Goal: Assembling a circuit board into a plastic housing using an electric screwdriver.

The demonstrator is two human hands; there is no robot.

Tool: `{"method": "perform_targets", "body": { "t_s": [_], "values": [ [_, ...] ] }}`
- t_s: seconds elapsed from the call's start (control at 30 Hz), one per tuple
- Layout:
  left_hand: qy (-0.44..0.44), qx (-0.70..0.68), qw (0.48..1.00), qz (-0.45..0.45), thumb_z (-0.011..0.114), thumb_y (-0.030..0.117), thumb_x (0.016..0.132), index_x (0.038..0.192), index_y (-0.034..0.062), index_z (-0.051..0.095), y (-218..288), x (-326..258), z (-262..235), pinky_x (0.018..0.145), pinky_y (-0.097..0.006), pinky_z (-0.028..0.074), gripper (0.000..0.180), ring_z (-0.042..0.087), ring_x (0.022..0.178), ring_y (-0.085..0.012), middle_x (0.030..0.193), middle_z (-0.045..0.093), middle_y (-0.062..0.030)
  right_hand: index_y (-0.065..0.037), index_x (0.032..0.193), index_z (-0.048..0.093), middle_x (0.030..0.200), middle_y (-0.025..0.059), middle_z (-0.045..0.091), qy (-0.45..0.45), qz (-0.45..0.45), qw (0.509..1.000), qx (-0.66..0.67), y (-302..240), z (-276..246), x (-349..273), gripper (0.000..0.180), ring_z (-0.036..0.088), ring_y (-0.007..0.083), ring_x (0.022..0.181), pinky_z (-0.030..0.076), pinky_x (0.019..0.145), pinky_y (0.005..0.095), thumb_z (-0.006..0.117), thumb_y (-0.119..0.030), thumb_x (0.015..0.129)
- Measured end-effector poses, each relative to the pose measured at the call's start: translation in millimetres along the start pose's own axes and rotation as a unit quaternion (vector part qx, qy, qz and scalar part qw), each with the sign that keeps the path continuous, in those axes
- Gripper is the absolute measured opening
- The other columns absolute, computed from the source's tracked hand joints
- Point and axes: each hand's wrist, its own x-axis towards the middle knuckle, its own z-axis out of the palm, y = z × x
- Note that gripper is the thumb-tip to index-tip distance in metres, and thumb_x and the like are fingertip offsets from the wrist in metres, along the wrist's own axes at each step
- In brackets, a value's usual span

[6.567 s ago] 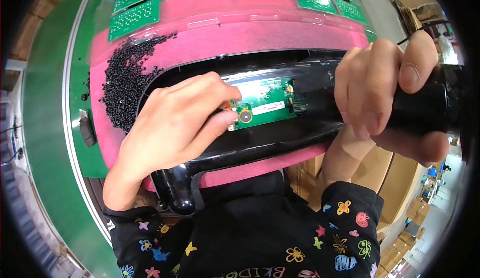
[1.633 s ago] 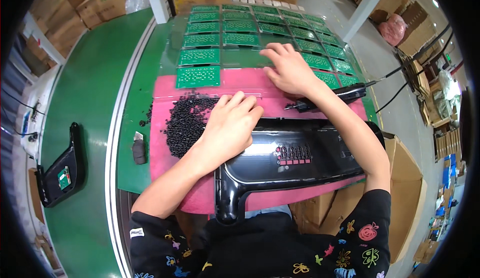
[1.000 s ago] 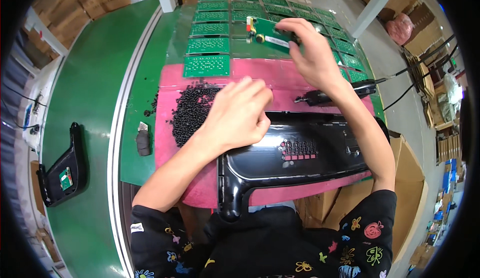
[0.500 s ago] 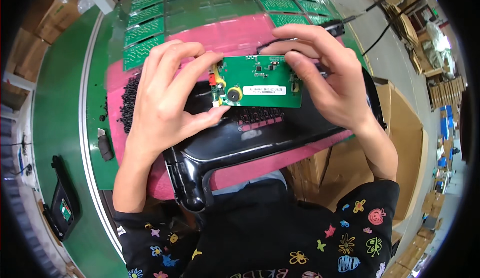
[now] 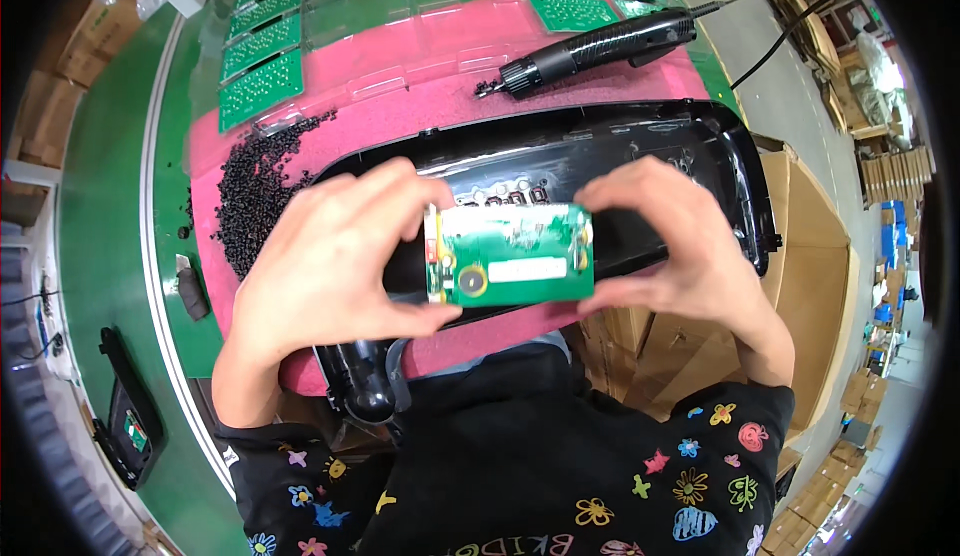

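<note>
Green circuit board [image 5: 510,256] is held level between both hands — left hand [image 5: 335,256] pinching its left edge, right hand [image 5: 680,246] clasping its right edge. The board sits just above the black plastic housing [image 5: 600,156], which lies on the pink foam mat [image 5: 420,66]. Beyond the housing lies an electric screwdriver [image 5: 590,46]; left of it, a heap of black screws [image 5: 250,186].

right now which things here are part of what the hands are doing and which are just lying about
In hand:
left hand
right hand
green circuit board
black plastic housing

Lying about:
electric screwdriver
pile of black screws
spare green boards
cardboard boxes
</note>
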Motion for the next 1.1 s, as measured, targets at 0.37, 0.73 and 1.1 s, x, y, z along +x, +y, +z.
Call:
{"method": "perform_targets", "body": {
  "t_s": [0.37, 0.73, 1.1],
  "values": [
    [-0.03, 0.011, 0.997, -0.069, 0.086, 0.027, 0.057, 0.103, 0.0057, 0.059, -8.0, -2.9, 17.4, 0.055, -0.035, 0.041, 0.057, 0.051, 0.061, -0.0224, 0.073, 0.045, -0.0061, -0.004, 0.116, 0.06, 0.121, 0.012, 0.062, -0.008, 0.008, 0.99, 0.143, 38.5, 31.3, 1.3, 0.059, 0.054, 0.0319, 0.116, 0.043, 0.101, 0.0424, 0.087, -0.019, 0.065],
    [-0.034, 0.023, 0.988, -0.15, 0.085, 0.022, 0.058, 0.109, 0.007, 0.056, -11.9, 7.0, 22.6, 0.061, -0.038, 0.045, 0.06, 0.055, 0.071, -0.0265, 0.085, 0.049, -0.0097, -0.005, 0.119, 0.057, 0.125, 0.0131, 0.055, 0.005, 0.05, 0.995, 0.089, 44.9, 42.6, 8.5, 0.06, 0.049, 0.0334, 0.118, 0.04, 0.103, 0.0422, 0.084, -0.013, 0.066],
    [-0.038, 0.036, 0.987, -0.149, 0.086, 0.022, 0.058, 0.113, 0.0073, 0.054, -17.5, 5.5, 25.4, 0.063, -0.04, 0.047, 0.064, 0.059, 0.075, -0.0269, 0.09, 0.051, -0.01, -0.004, 0.12, 0.058, 0.126, 0.0124, 0.055, 0.007, 0.066, 0.995, 0.071, 42.4, 46.9, 10.2, 0.063, 0.05, 0.032, 0.118, 0.038, 0.103, 0.0416, 0.082, -0.01, 0.062]
  ]
}}
